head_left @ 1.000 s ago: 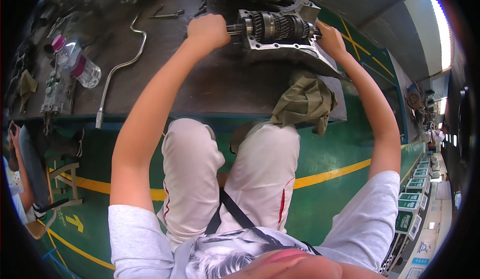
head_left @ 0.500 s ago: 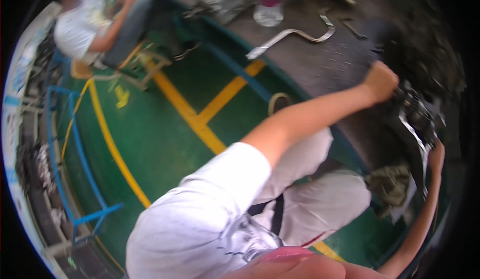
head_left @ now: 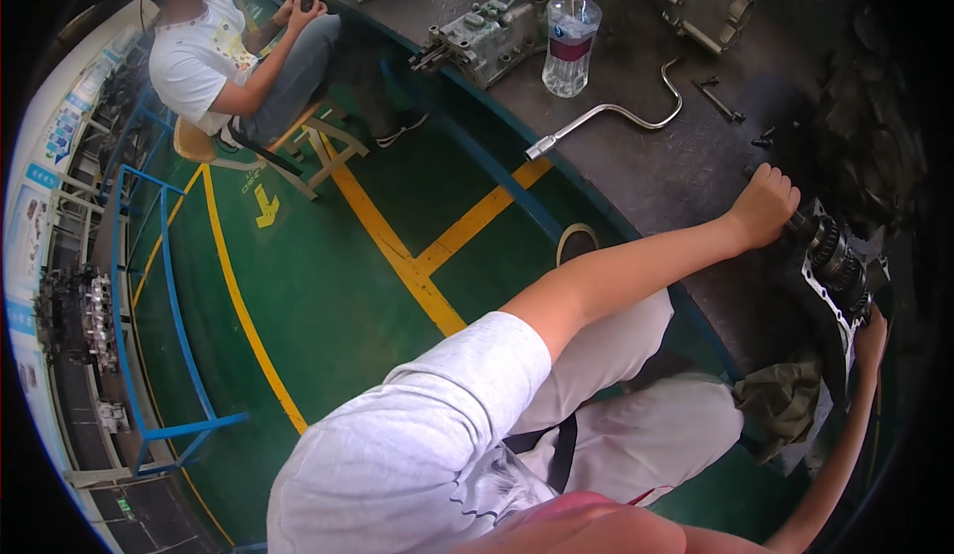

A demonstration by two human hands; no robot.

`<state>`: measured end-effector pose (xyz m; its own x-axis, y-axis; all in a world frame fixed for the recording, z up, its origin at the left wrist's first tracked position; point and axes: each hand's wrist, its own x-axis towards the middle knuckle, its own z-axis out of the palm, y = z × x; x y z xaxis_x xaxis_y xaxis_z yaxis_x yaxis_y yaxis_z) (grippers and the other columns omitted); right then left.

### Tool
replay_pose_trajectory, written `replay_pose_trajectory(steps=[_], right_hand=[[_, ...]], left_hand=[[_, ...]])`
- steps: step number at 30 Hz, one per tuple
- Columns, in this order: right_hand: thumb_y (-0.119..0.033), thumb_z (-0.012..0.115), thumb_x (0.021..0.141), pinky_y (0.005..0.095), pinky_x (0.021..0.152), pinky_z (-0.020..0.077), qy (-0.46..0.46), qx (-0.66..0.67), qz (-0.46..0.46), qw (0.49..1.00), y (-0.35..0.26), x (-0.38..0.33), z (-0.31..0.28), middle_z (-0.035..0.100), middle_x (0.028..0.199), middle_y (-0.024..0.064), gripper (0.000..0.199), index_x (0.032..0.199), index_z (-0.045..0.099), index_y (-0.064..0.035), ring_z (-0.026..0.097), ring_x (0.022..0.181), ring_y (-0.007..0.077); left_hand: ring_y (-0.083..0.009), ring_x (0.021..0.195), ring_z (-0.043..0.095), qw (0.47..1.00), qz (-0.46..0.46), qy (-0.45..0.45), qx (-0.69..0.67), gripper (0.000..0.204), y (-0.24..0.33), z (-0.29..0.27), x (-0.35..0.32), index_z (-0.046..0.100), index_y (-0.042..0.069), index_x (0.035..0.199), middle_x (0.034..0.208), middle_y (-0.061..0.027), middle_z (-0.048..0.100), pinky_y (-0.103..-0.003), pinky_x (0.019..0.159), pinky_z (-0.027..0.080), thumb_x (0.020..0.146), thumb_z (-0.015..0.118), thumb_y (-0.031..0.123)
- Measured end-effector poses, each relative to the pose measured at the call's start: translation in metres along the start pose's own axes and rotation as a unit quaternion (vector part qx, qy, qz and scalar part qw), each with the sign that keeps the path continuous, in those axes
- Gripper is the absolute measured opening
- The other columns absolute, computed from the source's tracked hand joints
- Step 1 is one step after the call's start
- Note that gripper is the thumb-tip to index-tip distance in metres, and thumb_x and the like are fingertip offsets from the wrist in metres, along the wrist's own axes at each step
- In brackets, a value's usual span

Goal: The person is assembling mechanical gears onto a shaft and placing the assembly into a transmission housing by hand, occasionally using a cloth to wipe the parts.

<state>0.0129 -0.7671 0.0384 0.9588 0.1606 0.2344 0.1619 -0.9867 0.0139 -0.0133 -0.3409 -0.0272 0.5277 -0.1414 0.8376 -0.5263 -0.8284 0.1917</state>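
Observation:
My left hand point(head_left: 766, 205) is closed around the end of a dark gear shaft point(head_left: 833, 256) at the right of the bench. The shaft carries several toothed gears and lies over a silvery gearbox housing point(head_left: 817, 291) with a flat, bright flange edge. My right hand point(head_left: 872, 339) grips the near edge of that housing, its fingers partly hidden behind the rim. A crumpled olive-brown cloth point(head_left: 778, 402) lies beside the housing, close to my right forearm.
On the metal bench point(head_left: 636, 181) are a speed wrench point(head_left: 616, 114), a bolt point(head_left: 719, 100), a water bottle point(head_left: 571, 37) with a pink cap, and metal castings point(head_left: 487, 39). A seated person point(head_left: 214, 62) holds a dark round object. A blue rail frame point(head_left: 164, 256) stands left.
The whole view has shifted, so the bench things sit lower and the picture is sharper. Both hands keep their places at the shaft and the housing.

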Motion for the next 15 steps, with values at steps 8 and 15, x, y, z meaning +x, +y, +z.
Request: replay_pose_trajectory(steps=[8, 15], right_hand=[[0.010, 0.041, 0.069, 0.0389, 0.101, 0.0343, -0.018, 0.027, -0.029, 0.999, 0.013, 0.004, 0.007, 0.054, 0.121, 0.0277, 0.053, 0.120, 0.053, 0.0072, 0.046, 0.119, 0.0404], [0.006, 0.046, 0.069, 0.0390, 0.089, 0.0401, -0.019, 0.035, -0.080, 0.996, 0.021, 0.016, 0.015, 0.059, 0.104, 0.0263, 0.039, 0.107, 0.056, 0.0080, 0.054, 0.102, 0.0395]], left_hand=[[-0.0252, 0.077, 0.046, 1.000, 0.009, 0.023, 0.013, 0.020, 0.005, -0.006, -0.004, 0.052, 0.005, 0.075, 0.077, -0.0116, 0.048, -0.034, 0.072, 0.034, 0.059, 0.061, 0.011], [-0.0269, 0.074, 0.056, 0.997, -0.028, -0.064, 0.009, 0.016, -0.004, 0.000, 0.007, 0.058, 0.007, 0.071, 0.074, -0.0116, 0.058, -0.036, 0.068, 0.039, 0.059, 0.064, 0.014]])
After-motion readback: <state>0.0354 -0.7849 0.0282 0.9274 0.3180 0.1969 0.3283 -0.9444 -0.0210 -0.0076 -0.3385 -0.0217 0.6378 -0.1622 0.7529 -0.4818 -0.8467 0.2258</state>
